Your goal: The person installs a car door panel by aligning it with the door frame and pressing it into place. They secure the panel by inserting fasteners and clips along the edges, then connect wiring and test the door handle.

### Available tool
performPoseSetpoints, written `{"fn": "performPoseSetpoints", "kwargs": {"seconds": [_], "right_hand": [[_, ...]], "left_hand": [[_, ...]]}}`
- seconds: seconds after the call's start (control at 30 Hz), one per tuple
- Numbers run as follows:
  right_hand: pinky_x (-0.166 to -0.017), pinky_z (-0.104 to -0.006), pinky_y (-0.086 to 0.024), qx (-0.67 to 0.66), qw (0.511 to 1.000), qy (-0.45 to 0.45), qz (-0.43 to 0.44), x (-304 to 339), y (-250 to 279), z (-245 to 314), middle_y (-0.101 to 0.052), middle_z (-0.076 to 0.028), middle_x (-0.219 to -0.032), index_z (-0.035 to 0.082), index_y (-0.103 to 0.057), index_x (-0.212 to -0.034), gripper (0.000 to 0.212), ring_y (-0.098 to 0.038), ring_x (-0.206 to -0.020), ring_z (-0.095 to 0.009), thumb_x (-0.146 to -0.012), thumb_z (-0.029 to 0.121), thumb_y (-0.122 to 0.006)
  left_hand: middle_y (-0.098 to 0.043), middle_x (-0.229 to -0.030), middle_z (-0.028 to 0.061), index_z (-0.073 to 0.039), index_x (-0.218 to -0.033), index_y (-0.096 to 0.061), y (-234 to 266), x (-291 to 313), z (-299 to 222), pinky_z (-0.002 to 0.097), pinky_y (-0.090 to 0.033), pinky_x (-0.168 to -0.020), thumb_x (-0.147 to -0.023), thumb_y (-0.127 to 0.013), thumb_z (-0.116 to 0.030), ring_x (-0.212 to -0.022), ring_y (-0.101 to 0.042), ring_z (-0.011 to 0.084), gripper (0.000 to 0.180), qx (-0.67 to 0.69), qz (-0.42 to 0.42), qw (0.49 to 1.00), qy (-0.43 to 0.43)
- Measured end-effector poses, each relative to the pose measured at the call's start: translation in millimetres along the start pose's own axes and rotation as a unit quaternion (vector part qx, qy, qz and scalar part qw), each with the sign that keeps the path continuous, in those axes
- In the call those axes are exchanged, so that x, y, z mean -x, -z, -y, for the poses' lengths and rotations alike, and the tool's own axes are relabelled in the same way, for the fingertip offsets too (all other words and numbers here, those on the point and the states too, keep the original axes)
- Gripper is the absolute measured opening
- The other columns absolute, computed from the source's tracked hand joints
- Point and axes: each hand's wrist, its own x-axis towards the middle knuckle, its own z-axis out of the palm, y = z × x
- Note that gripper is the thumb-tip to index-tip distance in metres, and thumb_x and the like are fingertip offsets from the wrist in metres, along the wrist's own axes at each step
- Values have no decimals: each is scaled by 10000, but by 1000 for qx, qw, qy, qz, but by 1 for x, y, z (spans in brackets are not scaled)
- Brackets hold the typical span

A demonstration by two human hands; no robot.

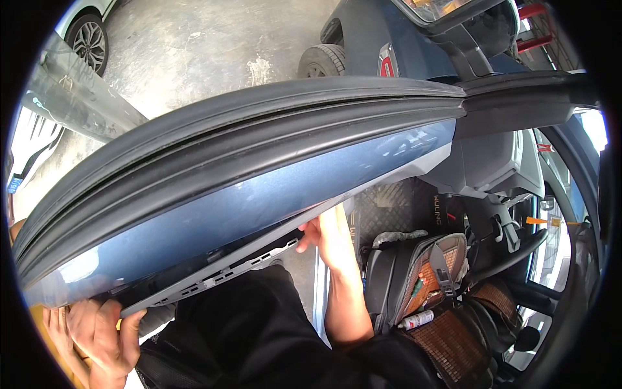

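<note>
Find the door (259, 185) across the middle, with the trim strip (223, 264) along its near edge, the left hand (100, 334) at the strip's left end and the right hand (332, 240) farther right along it. Look right for the seat (450, 347), apparently with the can (416, 319) on it, and beyond the door at upper left for the post (84, 94) and car (89, 42).

A head-worn fisheye looks down close over the door (259, 188).

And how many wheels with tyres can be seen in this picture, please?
2: the white car's wheel at upper left, and a darker wheel beside the blue fender, upper middle. Others may be hidden.
</note>
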Motion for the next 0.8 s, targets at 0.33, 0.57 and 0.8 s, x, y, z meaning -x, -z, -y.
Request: {"fn": "performPoseSetpoints", "kwargs": {"seconds": [0.33, 0.57, 0.8], "right_hand": [[-440, -226, -453, -6, 1000, -25, 1, -1, 4, 5, -546, -81, -747, -9, -440, -1129, 430, -514, -514, -107, -977, 393, -449], [-425, -226, -451, -78, 997, 8, -17, -5, -2, -6, -511, -76, -791, 6, -421, -1099, 350, -484, -518, -108, -982, 334, -466], [-421, -241, -442, -116, 993, 35, -1, -4, 5, -29, -494, -57, -778, 17, -432, -1032, 316, -443, -503, -92, -984, 324, -493]], "left_hand": [[-436, -656, 93, -6, -734, -510, 8, -2, -11, 400, -333, -651, -734, -747, -279, -635, -430, 293, 361, -23, 31, 997, 63], [-473, -697, 99, -4, -748, -515, 19, -15, -27, 433, -351, -772, -768, -715, -322, -722, -477, 316, 376, -112, 46, 991, 60], [-520, -732, 109, -7, -795, -522, -1, 5, -19, 452, -378, -840, -872, -643, -349, -763, -513, 313, 371, -82, 30, 989, 119]]}}
